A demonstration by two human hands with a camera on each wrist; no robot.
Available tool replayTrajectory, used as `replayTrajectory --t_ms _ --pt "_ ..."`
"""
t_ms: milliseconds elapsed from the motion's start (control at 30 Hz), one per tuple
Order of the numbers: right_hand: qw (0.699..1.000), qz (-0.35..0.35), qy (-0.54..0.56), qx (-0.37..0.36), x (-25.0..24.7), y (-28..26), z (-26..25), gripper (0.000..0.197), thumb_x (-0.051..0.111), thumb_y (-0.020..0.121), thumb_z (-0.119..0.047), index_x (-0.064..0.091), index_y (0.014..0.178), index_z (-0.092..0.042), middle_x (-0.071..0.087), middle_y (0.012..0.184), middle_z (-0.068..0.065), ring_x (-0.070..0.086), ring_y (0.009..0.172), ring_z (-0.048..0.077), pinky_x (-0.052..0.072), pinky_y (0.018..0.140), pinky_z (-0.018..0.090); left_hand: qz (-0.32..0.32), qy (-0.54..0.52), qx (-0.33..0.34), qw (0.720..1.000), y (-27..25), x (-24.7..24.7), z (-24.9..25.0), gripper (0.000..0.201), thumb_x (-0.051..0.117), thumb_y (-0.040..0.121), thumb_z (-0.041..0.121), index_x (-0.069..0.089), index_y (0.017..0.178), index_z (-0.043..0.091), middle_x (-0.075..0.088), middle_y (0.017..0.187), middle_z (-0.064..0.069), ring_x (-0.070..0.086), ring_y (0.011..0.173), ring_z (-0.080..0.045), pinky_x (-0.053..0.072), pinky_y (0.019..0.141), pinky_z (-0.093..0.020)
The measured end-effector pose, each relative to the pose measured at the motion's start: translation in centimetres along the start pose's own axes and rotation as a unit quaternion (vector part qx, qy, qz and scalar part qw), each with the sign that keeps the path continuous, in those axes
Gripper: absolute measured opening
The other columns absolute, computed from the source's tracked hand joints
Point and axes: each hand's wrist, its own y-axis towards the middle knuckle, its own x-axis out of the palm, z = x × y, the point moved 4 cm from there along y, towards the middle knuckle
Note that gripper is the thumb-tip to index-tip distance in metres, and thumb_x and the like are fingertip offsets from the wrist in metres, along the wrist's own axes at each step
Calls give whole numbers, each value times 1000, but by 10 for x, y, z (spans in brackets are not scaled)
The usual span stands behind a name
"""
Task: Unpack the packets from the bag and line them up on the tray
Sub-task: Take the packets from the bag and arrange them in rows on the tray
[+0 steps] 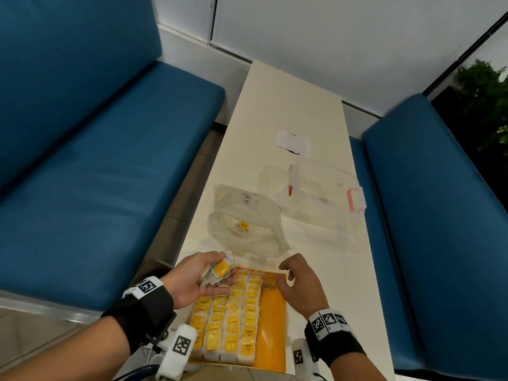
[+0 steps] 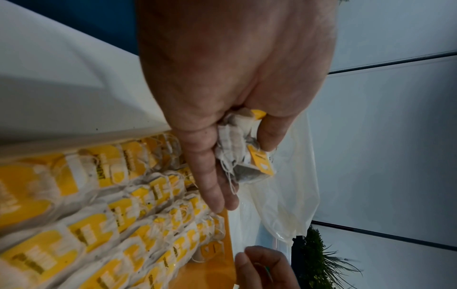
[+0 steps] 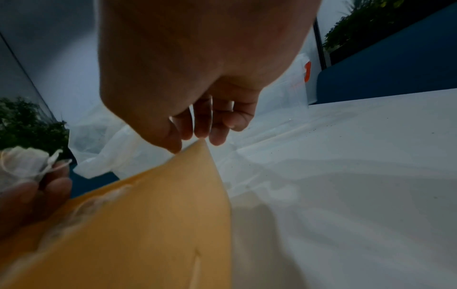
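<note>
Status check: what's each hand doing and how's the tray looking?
Left hand holds a bunch of tea bags. Right hand empty, fingers at the orange tray far corner. Four rows filled; plastic bag not empty.

Long white table (image 1: 308, 105) between blue benches. On it, near to far: orange tray (image 1: 273, 320) of packets, crumpled clear bag (image 1: 247, 224), clear lidded container (image 1: 324, 188), small white wrapper (image 1: 292, 143).

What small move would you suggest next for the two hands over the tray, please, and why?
Probably the right hand should pinch one packet from the bunch of packets that the left hand holds, and lay it in the tray's bare right strip: four columns look filled, the fifth barely begun.
</note>
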Motion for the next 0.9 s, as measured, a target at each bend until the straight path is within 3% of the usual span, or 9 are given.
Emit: replayTrajectory --t_ms 167,267,400,533,633,733,900 --pt "995 99 27 11 -24 -9 -15 16 73 85 -12 61 88 -23 50 88 -16 55 70 9 44 60 16 -7 8 -6 1000 -3 4 2 38 53 105 29 66 125 -1 74 116 -21 75 102 -34 63 85 -44" --pt "989 116 91 -12 -33 -11 -42 19 72 84 -6 63 83 -22 57 83 -12 58 69 12 42 60 14 -16 16 -14 1000 -4 8 4 39 55 104 31 67 125 0 74 117 -20 74 104 -34 63 84 -43" --pt "983 51 177 -27 -32 -5 -85 8 74 84 -13 69 85 -20 63 78 -11 61 71 7 44 65 12 -13 12 -22 1000 -4 15 5 38 55 104 30 67 124 0 74 115 -22 74 105 -35 61 88 -44" --pt "958 -56 265 98 -13 2 -104 14 78 77 -36 68 83 -27 69 76 -2 66 68 11 57 67 33 -9 4 -3 1000 -4 23 6 35 55 104 28 67 122 0 76 108 -20 76 94 -31 59 91 -47" --pt "967 -48 227 102 -9 7 -106 17 77 81 -28 67 94 -32 66 79 -3 60 64 4 53 66 22 -12 4 6 1000 -1 29 8 35 53 105 29 67 122 2 76 109 -20 75 92 -30 57 95 -50" --pt "983 -49 169 55 -10 13 -106 32 75 82 -19 67 107 -36 55 92 -8 56 69 7 50 72 19 -23 4 9 1000 0 33 9 36 51 106 30 69 122 3 76 112 -18 74 93 -30 58 95 -50" --pt "988 -83 132 6 -3 11 -106 28 75 83 -14 70 100 -36 46 98 -12 54 77 5 45 74 10 -31 -1 8 999 1 31 9 35 56 104 28 68 125 2 75 106 -14 72 88 -27 59 92 -49"
